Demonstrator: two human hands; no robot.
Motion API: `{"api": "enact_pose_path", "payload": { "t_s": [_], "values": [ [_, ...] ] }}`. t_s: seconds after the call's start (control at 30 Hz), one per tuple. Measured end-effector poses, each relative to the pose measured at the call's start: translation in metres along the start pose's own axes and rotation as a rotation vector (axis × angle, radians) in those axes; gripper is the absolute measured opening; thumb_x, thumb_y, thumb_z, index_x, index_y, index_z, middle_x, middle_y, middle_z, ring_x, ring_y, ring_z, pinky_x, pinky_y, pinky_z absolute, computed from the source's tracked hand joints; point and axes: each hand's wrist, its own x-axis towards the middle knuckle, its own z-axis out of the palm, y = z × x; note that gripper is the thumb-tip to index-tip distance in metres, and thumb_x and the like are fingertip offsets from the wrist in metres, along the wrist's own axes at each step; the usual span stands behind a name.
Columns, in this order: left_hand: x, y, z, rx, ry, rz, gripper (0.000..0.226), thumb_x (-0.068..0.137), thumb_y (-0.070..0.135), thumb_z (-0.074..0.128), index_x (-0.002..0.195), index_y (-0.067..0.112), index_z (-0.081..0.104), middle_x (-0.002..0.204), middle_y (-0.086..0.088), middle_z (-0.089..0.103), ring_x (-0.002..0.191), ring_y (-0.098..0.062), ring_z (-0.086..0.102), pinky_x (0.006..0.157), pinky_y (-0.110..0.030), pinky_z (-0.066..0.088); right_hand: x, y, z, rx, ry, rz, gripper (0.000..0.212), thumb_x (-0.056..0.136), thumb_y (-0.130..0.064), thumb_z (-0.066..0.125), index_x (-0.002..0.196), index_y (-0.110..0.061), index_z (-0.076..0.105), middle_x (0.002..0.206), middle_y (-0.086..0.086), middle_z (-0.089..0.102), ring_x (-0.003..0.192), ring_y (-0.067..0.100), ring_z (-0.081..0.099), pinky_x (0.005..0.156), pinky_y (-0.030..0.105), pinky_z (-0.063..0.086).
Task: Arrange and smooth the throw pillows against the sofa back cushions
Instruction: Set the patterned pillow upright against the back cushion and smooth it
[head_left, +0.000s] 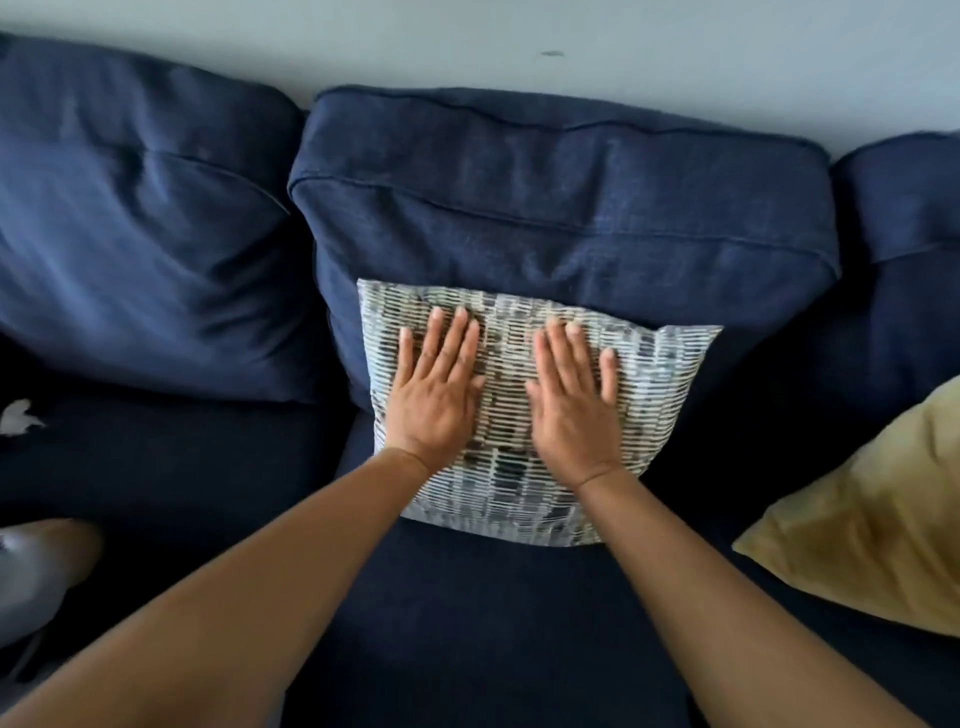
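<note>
A grey-and-white patterned throw pillow (654, 395) leans against the middle navy back cushion (566, 208) of the sofa. My left hand (436, 395) lies flat on the pillow's left half, fingers spread and pointing up. My right hand (574, 400) presses flat on its middle, fingers apart too. Neither hand grips anything. A mustard-yellow throw pillow (872, 525) lies tilted on the seat at the right edge, apart from my hands.
Another navy back cushion (135, 223) stands to the left and a third (904, 208) to the right. The dark seat cushion (467, 613) runs below my arms. A grey blurred object (31, 577) sits at the lower left. A pale wall (467, 41) is behind.
</note>
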Motion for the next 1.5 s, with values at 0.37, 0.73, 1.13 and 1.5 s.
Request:
{"api": "enact_pose_path", "payload": {
  "t_s": [0.37,0.73,1.13,1.5],
  "values": [
    [-0.001,-0.034,-0.019,-0.407,0.251,-0.64,0.066,0.104,0.052,0.032,0.16,0.025,0.01,0.168,-0.008,0.006,0.154,-0.026,0.0,0.123,-0.052,0.0,-0.015,0.043,-0.026,0.215,0.226,0.708,0.069,0.101,-0.047,0.034,0.157,-0.014,0.01,0.164,0.015,0.011,0.15,0.028,0.016,0.112,0.057,0.019],
    [0.006,0.003,-0.047,-0.864,0.499,-0.708,0.054,0.108,0.023,0.036,0.158,0.027,0.017,0.126,0.039,0.029,0.114,0.03,0.033,0.095,0.002,0.026,-0.006,0.027,-0.045,0.493,0.497,0.56,0.054,0.104,-0.012,0.041,0.151,0.005,0.02,0.129,0.024,0.043,0.099,0.004,0.04,0.083,-0.008,0.024],
    [-0.018,0.03,-0.034,-0.312,0.499,-0.329,0.055,0.106,0.025,0.039,0.156,0.007,0.026,0.163,-0.014,0.023,0.152,-0.03,0.017,0.123,-0.051,0.006,-0.02,-0.005,-0.044,0.198,0.49,0.287,0.057,0.101,-0.025,0.044,0.151,-0.003,0.027,0.158,0.014,0.029,0.147,0.026,0.026,0.116,0.048,0.022],
    [-0.012,-0.029,0.029,0.069,0.063,-0.036,0.06,0.106,0.04,0.026,0.16,0.016,0.012,0.167,-0.005,0.005,0.154,-0.023,-0.003,0.123,-0.053,-0.002,-0.026,0.052,0.004,-0.112,0.067,0.295,0.059,0.105,-0.043,0.026,0.158,-0.019,0.013,0.166,0.006,0.008,0.152,0.022,0.003,0.119,0.057,0.004]
  ]
}}
